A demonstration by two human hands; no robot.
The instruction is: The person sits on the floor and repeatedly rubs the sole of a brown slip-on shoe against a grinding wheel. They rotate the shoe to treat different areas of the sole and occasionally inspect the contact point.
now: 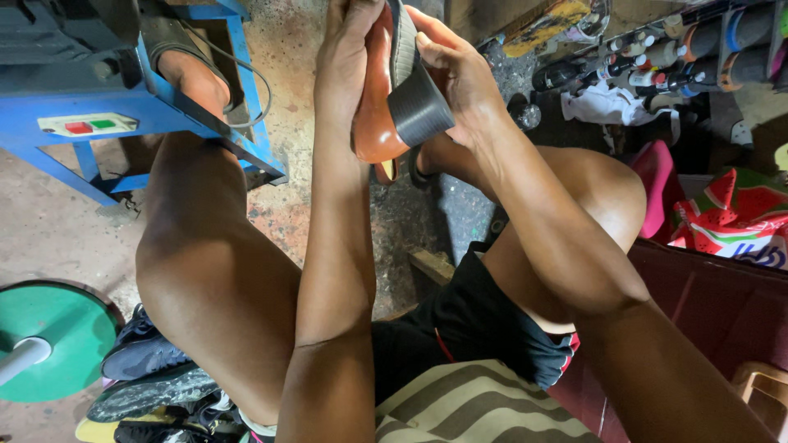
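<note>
A brown leather shoe [379, 98] with a black block heel [419, 108] was held above the person's knees, sole turned rightward, its long axis running up out of view, heel end toward the camera. The left hand [349, 49] lay flat along the shoe's leather side, fingers pressed together. The right hand [460, 74] gripped the sole side just above the heel. Left of the shoe stood a blue machine frame [123, 115].
</note>
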